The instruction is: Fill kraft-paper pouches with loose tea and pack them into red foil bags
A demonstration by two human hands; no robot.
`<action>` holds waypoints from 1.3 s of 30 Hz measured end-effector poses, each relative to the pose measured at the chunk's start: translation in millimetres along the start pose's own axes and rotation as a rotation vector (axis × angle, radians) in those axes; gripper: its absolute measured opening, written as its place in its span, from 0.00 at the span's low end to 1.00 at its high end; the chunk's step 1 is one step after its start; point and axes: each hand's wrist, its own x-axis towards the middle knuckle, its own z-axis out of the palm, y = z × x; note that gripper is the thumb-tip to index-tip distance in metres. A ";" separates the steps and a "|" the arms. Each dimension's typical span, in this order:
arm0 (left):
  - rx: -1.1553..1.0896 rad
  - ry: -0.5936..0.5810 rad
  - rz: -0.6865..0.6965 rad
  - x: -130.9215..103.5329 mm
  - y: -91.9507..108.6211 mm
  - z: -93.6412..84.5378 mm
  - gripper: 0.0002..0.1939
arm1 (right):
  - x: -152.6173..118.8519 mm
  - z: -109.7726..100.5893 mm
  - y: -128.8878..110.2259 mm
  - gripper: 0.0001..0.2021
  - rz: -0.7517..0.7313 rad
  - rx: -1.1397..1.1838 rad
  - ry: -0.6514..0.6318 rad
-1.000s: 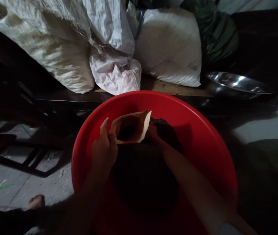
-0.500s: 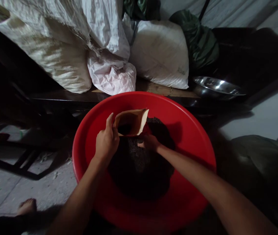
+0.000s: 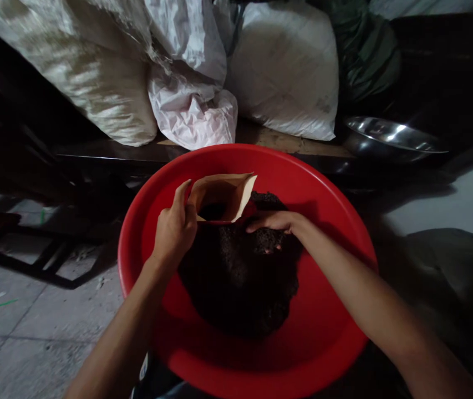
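Observation:
A large red basin [image 3: 331,310] holds a heap of dark, crumbly material [image 3: 240,293]. Over the heap, a brown paper bag [image 3: 234,194] stands with its mouth open and dark contents inside. My left hand [image 3: 176,224] grips the bag's left edge, thumb and fingers on either side of it. To the bag's right, my right hand [image 3: 275,224] is curled in the heap with dark material in its fingers; some fingertips show beneath the clump.
White sacks [image 3: 286,72] and a pinkish-white bag [image 3: 194,113] stand on a dark wooden ledge behind the basin. A metal bowl [image 3: 394,141] sits at the right. Dark furniture rests on the tiled floor [image 3: 49,321] at the left.
My right hand has moved right, away from the paper bag, and now has dark material in it. My left hand still holds the bag. The view has shifted slightly.

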 end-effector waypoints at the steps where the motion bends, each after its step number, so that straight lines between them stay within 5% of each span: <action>1: 0.005 0.000 -0.005 0.3 0.5 -0.4 0.29 | -4.4 -1.5 -2.3 0.21 0.001 0.090 -0.051; 12: 0.058 -0.039 -0.014 -0.9 6.7 -0.3 0.28 | -30.6 -2.0 -22.3 0.29 -0.520 0.653 -0.246; 22: 0.062 -0.038 -0.016 -1.1 9.8 -0.7 0.27 | -53.4 15.2 -44.6 0.41 -0.585 0.731 -0.032; 29: 0.061 -0.048 0.003 -2.3 7.2 -0.9 0.26 | -57.3 23.6 -49.7 0.37 -0.602 0.862 0.175; 39: 0.027 -0.028 -0.039 -0.6 6.3 -3.1 0.26 | -59.1 21.0 -50.2 0.34 -0.685 0.826 0.297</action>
